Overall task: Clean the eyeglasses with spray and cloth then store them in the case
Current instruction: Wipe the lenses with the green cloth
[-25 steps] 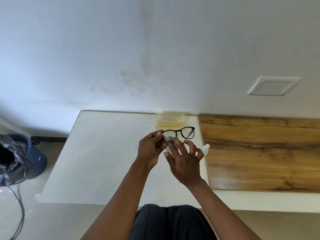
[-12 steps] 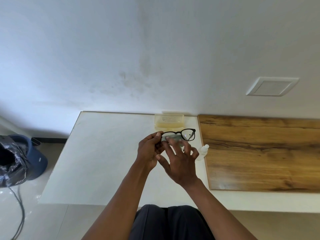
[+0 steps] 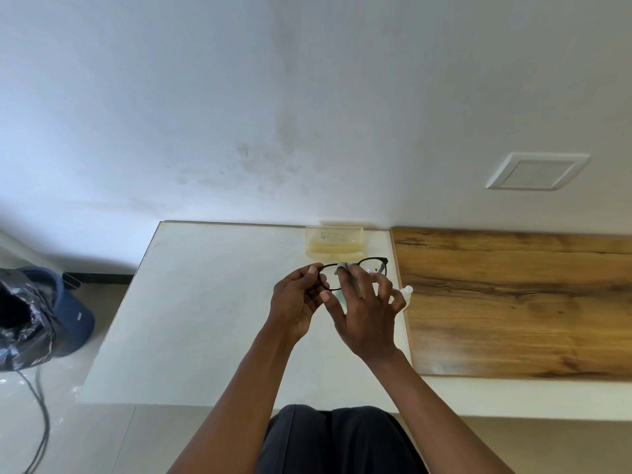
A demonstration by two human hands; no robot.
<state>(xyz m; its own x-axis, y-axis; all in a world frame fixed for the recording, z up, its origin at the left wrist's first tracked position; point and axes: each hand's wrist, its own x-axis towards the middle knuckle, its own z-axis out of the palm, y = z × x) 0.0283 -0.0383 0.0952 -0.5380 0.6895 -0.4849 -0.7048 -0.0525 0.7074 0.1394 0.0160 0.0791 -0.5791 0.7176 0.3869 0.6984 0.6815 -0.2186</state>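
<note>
Black-framed eyeglasses (image 3: 376, 265) are held in the air above the white table (image 3: 205, 302). My left hand (image 3: 295, 301) pinches the frame's left end. My right hand (image 3: 367, 318) presses a small pale cloth (image 3: 342, 267) against the left lens with its fingers spread; most of the cloth is hidden behind the fingers. A translucent yellowish case (image 3: 333, 241) stands open at the table's back edge, just beyond the glasses. A small white spray bottle (image 3: 407, 291) lies right of my right hand, partly hidden by it.
A wooden board (image 3: 513, 302) covers the surface right of the white table. A blue bin with a black bag (image 3: 37, 313) and a cable (image 3: 41, 412) are on the floor at the left. A white wall rises behind the table.
My right hand has shifted the cloth across the left lens and slightly up. The glasses and left hand have hardly moved.
</note>
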